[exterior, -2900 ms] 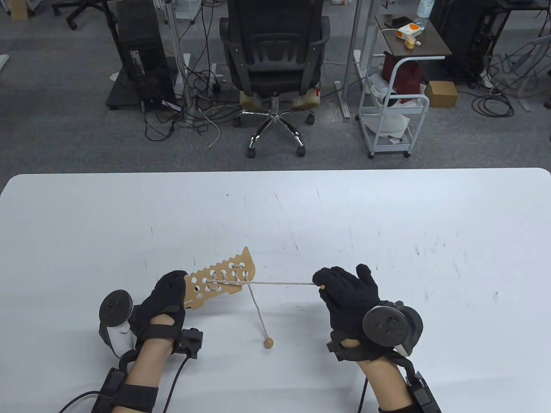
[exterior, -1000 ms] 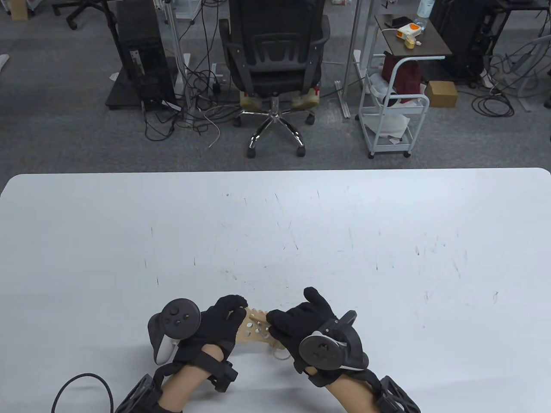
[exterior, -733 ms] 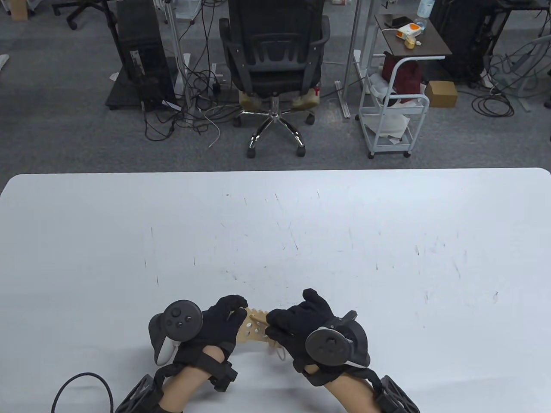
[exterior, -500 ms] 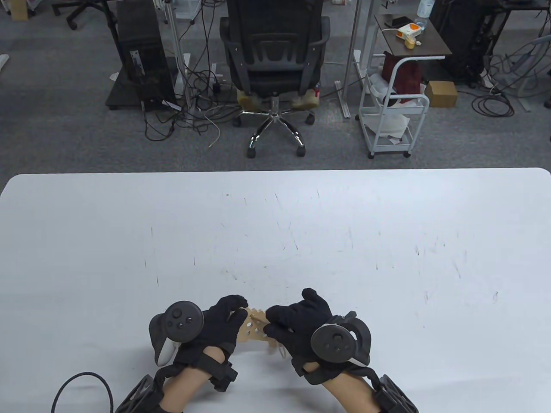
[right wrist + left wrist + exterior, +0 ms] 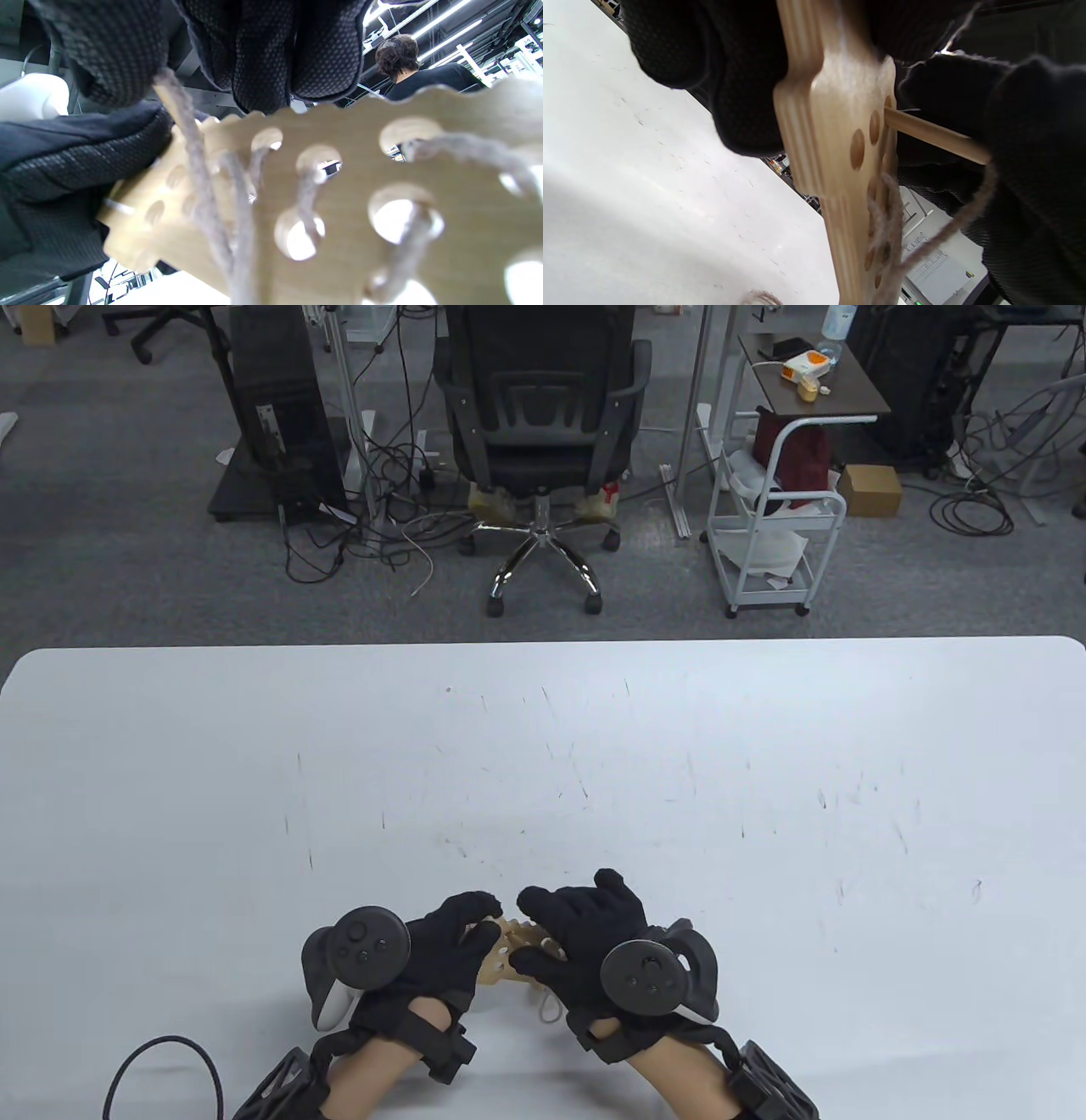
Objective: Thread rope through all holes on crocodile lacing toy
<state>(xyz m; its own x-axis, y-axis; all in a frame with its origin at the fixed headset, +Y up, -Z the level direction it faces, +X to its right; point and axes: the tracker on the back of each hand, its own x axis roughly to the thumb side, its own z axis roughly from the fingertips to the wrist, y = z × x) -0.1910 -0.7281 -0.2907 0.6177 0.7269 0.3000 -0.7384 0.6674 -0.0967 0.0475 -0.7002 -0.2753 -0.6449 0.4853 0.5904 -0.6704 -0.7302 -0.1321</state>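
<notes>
Both hands meet near the front edge of the white surface [image 5: 764, 746], with the wooden crocodile [image 5: 507, 954] held up between them. The left hand [image 5: 437, 954] grips the toy's one end, fingers [image 5: 746, 84] wrapped across its edge. The right hand [image 5: 585, 942] covers the other end from above and pinches a thin wooden needle [image 5: 935, 135], whose tip sits in one of the holes near the left hand's grip. In the left wrist view the board stands on edge, and the grey rope [image 5: 941, 228] trails from the needle's back end down to the laced holes lower on the board. The right wrist view shows the rope [image 5: 199, 169] already running through several holes, while other holes show light through them. A loop of rope [image 5: 550, 1005] lies on the surface just below the right hand.
</notes>
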